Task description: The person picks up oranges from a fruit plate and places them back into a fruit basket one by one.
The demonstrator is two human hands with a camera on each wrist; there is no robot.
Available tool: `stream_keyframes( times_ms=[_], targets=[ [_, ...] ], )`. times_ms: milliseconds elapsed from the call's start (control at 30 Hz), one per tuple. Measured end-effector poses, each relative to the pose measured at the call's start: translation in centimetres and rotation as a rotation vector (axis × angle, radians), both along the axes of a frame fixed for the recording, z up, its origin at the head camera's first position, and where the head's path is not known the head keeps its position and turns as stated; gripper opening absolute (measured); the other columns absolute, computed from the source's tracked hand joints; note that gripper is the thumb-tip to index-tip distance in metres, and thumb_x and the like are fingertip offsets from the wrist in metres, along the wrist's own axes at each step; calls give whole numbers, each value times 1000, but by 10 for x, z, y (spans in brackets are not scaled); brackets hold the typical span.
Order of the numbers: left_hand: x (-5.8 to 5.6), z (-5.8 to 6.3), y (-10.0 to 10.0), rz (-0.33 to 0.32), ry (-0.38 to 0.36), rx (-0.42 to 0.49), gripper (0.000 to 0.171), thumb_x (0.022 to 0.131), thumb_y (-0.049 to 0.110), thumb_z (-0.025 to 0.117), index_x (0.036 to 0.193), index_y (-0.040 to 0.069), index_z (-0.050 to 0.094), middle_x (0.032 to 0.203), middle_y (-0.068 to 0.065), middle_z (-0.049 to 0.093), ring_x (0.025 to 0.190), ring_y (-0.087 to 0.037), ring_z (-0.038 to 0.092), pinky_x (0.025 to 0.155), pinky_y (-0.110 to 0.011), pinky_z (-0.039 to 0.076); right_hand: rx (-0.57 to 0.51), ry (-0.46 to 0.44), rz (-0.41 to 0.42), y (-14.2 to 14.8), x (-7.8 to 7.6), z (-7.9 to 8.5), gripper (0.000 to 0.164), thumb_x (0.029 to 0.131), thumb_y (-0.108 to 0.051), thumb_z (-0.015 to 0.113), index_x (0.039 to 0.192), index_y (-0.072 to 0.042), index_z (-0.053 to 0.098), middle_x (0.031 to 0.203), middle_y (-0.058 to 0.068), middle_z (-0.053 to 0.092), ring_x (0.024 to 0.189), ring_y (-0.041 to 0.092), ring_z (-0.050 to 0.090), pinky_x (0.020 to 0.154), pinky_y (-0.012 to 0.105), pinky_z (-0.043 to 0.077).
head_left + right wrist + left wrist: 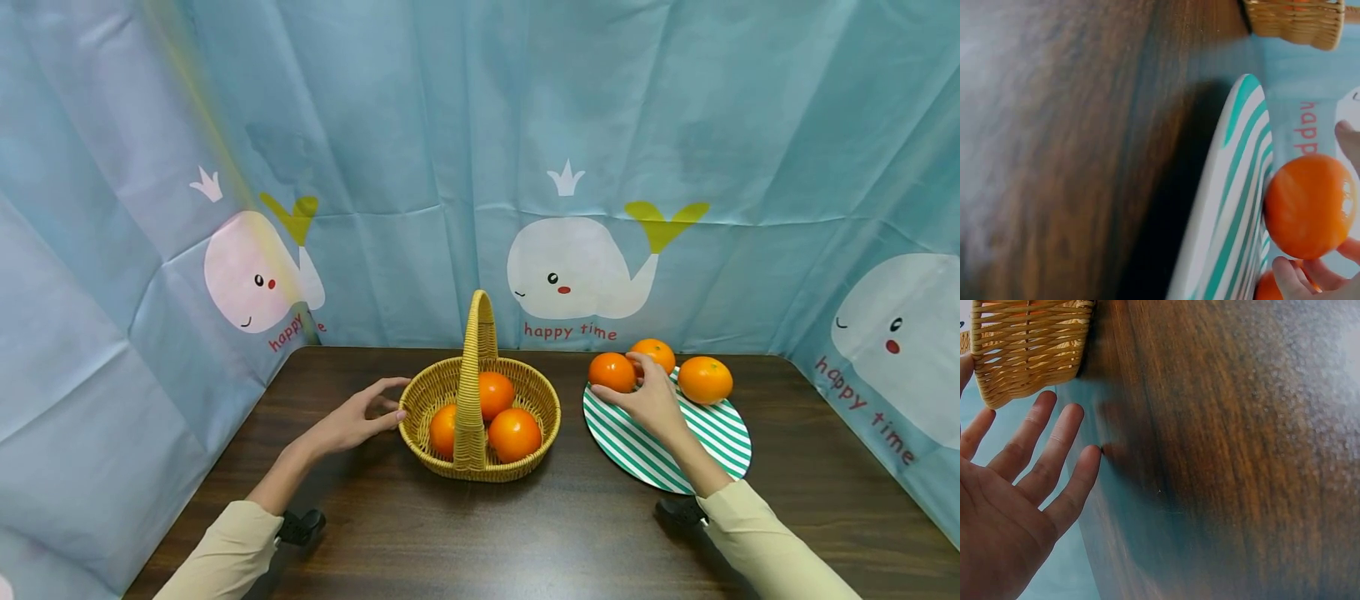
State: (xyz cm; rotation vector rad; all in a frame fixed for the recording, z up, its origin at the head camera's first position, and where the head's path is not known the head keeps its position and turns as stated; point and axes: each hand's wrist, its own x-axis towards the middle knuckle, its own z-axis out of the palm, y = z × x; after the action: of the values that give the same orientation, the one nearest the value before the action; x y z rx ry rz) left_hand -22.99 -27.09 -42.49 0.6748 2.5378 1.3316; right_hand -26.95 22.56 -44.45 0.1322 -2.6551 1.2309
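Observation:
My right hand reaches over a green-and-white striped round plate, thumb and fingers spread around a smooth orange at its left edge. In the right wrist view this orange rests on the plate, fingers close at its lower right and the thumb tip apart from it. Two more oranges, one behind and one at the right, are also on the plate. With relaxed fingers, my left hand touches the left rim of a wicker basket. Inside the basket lie several oranges, partly hidden by its handle.
Both things stand on a dark brown wooden table, basket in the middle and plate to its right. The basket's tall arched handle rises over the fruit. A blue curtain with printed whales hangs behind the table's back edge and along its sides.

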Motion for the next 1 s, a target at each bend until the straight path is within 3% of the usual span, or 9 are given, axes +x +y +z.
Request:
stream_keyframes(
  times_ms=[400,1000],
  targets=[
    [0,1,-1,1,16,-19,58,104,23,64,154,7,38,129,-23,62,118,-35,61,93,-51,50,-42,64,-59,-6,-5,-6,76,86,-34,85,143,0,49,131,26,54,112,45,56,85,58,50],
    [-1,-1,-1,7,26,-32,58,103,25,64,153,8,39,128,-22,63,117,-34,62,93,-50,51,-170,49,-85,-13,-4,-9,75,86,-34,85,143,0,50,137,26,52,120,45,54,92,57,48]
  ],
)
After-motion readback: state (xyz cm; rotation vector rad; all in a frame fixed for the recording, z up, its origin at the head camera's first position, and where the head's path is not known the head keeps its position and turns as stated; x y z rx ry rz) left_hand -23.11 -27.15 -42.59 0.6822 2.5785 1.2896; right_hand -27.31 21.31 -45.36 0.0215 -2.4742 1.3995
